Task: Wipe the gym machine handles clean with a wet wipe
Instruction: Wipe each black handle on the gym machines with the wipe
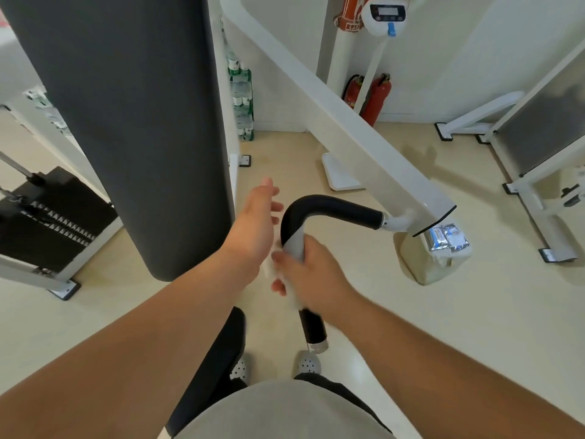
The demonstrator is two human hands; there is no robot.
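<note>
From the head camera, looking down past the person's grey top, a bent black handle [329, 206] juts out of a white machine arm [348, 128] that slopes up and away toward the far wall. The handle runs level from the arm toward the left, curves, then drops toward the camera and ends in a silver cap above the floor [411, 312].

The right hand [311, 274] is wrapped around the descending part of the handle, its fingers [278, 285] closed on a white wet wipe [292, 248] that is pressed round the bar — the wipe shows as a pale band just above the hand, and a blurred scrap of it trails below the knuckles. Black grip is visible both above and below the hand.

The left hand [256, 226] hangs just beside the handle's bend, to its left, palm turned toward the bar and fingers spread loosely, holding nothing. Whether its fingertips brush the handle is hard to tell.

A tall dark grey pad [126, 122] stands upright on the left, close to the left forearm, with a black weight stack [47, 217] behind it. Under the end of the white arm a pale bag [427, 261] sits on the floor with blue-and-white packets [446, 237] on top. Against the far wall stand red fire extinguishers [375, 99] and stacked water bottles [242, 99]. Two white perforated clogs [308, 362] show on the floor beneath the handle's end.
</note>
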